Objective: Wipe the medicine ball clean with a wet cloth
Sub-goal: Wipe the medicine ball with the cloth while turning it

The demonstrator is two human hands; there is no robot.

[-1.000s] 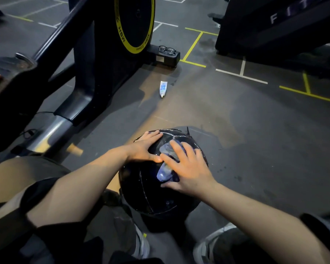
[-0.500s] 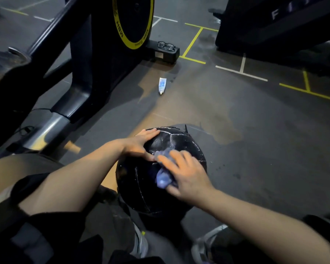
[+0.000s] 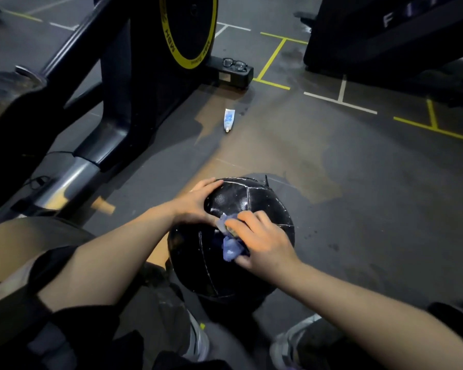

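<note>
My left hand lay flat on the medicine ball; my right hand, seemingly curled, pressed the blue cloth down.

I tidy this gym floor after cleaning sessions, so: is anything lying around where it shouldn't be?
Two things. A small white tube lies loose on the floor beyond the medicine ball. A pair of glasses rests on the machine's base, where a foot could catch them.

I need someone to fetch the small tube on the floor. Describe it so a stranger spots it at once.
Find the exercise machine's yellow-rimmed wheel. On the floor just in front of its base, where the glasses rest, lies the tube. It is the only small white and blue thing there.
</note>
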